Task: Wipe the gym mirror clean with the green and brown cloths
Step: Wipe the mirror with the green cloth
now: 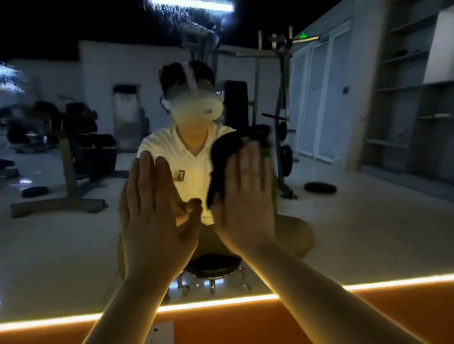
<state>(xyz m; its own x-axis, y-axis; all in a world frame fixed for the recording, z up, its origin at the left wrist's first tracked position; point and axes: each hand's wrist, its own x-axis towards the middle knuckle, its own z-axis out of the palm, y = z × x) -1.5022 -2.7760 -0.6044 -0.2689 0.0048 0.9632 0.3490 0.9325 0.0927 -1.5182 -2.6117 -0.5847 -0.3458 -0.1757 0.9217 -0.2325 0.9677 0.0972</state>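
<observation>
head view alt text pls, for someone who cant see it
Two hands press flat on a gym mirror: the right hand pins a dark cloth, with a green cloth edge beside it, to the glass; the left hand is empty. The mirror reflects the person on a stool and gym machines.

The gym mirror (55,256) stands upright and fills the frame from the top down to its lower edge, low in the picture. Streaks and smears mark the glass at upper centre. The brown cloth (226,154), so dark it looks nearly black, is bunched against the glass just right of centre, pressed there under the straight fingers (251,162) of the right hand (244,195). It sticks out above and to the left of them. The green cloth (267,156) shows only as a thin sliver along the right edge of that hand.
</observation>
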